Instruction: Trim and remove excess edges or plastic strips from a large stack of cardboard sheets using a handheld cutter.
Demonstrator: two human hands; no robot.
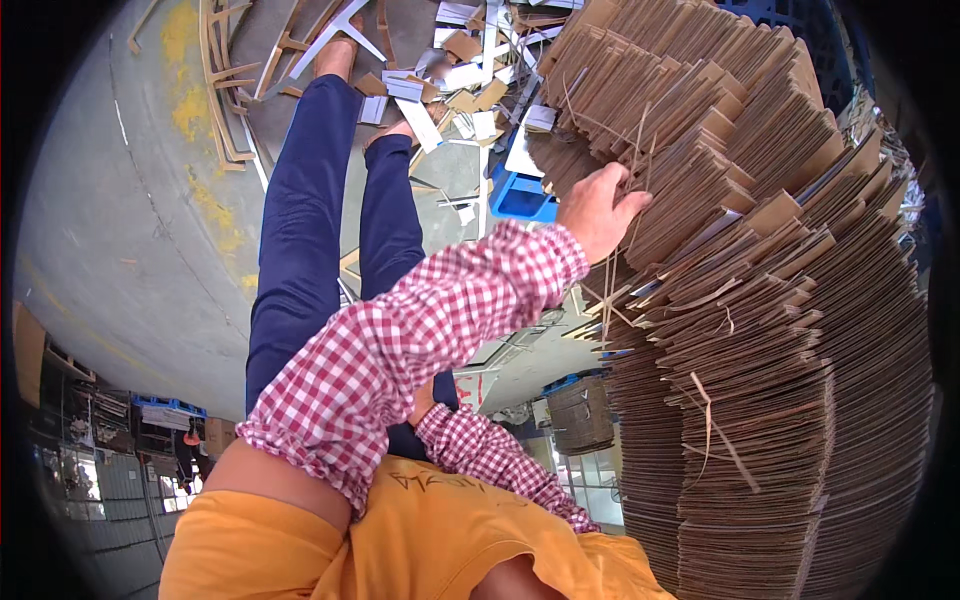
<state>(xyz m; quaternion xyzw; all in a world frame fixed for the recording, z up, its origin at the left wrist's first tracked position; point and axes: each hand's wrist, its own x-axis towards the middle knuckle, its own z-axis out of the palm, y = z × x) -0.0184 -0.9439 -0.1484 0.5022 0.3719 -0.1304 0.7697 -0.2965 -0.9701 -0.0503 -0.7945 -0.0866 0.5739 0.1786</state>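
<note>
Low in view, I cannot tell the grip of the right hand (pixel 423 402); beyond, the left hand (pixel 597 210) is clamped on tan straps (pixel 608 285), likely limp, best gathered together, beside a cardboard stack (pixel 760 350), probably stiff and heavy.

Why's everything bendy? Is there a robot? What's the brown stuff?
No robot, just a person wearing a camera on their head that looks down. Its very wide lens makes straight things bend. The left hand, in a checked sleeve, reaches across and seems to pinch thin tan strands beside tall stacks of brown cardboard. The right hand is mostly hidden behind that sleeve, so I can't tell what it's doing. White and brown scraps lie on the grey floor.
</note>
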